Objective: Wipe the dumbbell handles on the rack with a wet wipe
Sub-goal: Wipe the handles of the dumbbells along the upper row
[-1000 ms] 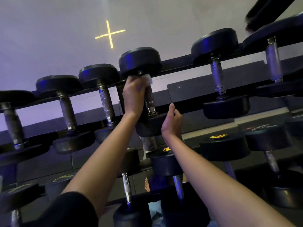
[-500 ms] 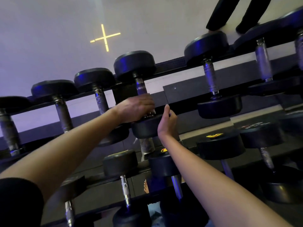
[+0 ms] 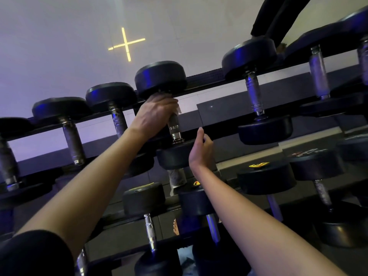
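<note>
Beneath left hand (image 3: 155, 114) — white wipe (image 3: 177, 108), chrome handle (image 3: 173, 124).

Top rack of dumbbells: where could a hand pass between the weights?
Widest gap: between the handle the left hand wipes and the next dumbbell to its right; the right hand sits at its lower edge. Left of that handle it is crowded: the heads nearly touch, leaving narrow slots.

A single wide-angle view from the person's head looks forward, close up, at the black tiered metal rack (image 3: 201, 79) of dumbbells. The frame is tilted, its shelves climbing rightward. The left forearm (image 3: 95, 176) and right forearm (image 3: 249, 216) enter from the bottom edge.
</note>
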